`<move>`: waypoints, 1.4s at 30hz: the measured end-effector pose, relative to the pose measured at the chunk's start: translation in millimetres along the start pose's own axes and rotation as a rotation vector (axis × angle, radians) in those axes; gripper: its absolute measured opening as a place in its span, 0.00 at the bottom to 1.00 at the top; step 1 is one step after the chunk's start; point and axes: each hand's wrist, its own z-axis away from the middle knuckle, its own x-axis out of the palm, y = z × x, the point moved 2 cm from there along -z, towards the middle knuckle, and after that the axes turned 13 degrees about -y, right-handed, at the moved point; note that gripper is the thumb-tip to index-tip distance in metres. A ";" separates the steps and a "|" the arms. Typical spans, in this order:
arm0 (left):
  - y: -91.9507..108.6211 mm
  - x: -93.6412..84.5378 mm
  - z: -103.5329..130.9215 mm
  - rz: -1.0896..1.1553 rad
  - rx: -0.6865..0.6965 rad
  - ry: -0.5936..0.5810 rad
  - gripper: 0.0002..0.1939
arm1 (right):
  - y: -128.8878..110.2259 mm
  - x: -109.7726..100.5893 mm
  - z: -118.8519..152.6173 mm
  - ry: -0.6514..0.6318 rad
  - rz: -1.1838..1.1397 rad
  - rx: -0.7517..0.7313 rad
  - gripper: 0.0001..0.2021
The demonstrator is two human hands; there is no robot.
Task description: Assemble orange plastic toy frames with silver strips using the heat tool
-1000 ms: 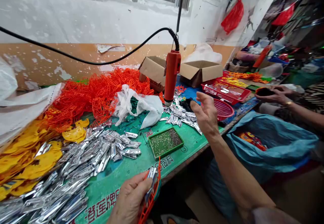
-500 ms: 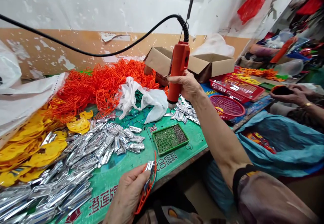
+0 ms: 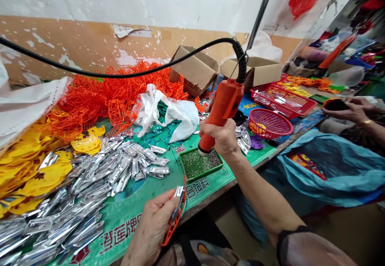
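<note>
My right hand is wrapped round an orange electric screwdriver, which tilts with its tip low over the green tray of small screws. Whether the tip touches the screws I cannot tell. At the table's front edge my left hand pinches an orange plastic frame together with a silver metal piece. Many silver pieces lie heaped left of the tray.
Yellow plastic parts, orange frames and a white bag cover the table's left and back. A black cable arches above them. Rightward are cardboard boxes, red baskets, a blue bag and another person's hands.
My right hand has brought the screwdriver down from above the table to low over the screw tray, tilting it. My left hand keeps its hold on the frame and metal piece.
</note>
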 end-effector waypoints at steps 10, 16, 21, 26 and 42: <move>-6.5 -4.0 -1.0 0.031 0.008 -0.056 0.20 | 9.2 1.3 3.7 0.032 -0.010 -0.026 0.12; -4.3 -3.6 -1.2 -0.033 0.028 -0.028 0.20 | 11.1 1.5 3.8 0.045 0.002 -0.019 0.10; -2.4 -2.2 -1.2 -0.067 0.040 -0.005 0.19 | 13.8 1.0 3.7 0.035 0.026 -0.045 0.10; -0.4 -1.2 -0.7 -0.080 0.029 0.010 0.18 | 17.1 -1.4 3.7 0.031 0.052 -0.049 0.09; -7.8 -0.7 -4.7 -0.066 0.027 0.009 0.19 | 6.6 -0.4 4.6 0.016 0.027 -0.067 0.08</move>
